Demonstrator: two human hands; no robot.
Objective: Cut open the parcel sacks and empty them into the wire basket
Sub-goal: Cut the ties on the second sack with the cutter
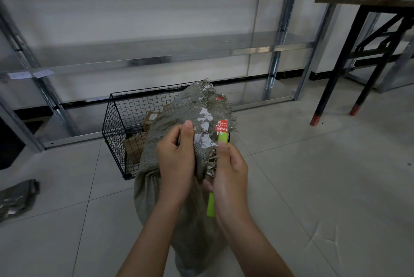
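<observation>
Here, the left hand (pixel 177 158) pinches the frayed top of the grey sack (pixel 152 155) while the right hand's (pixel 230 176) grip wraps a green cutter (pixel 210 205), its tip seemingly against the weave.

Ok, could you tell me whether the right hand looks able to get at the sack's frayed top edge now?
Probably yes: the right hand holds the green cutter right beside the frayed edge of the sack, the left hand grips the sack's top next to it, and nothing lies between.
</observation>
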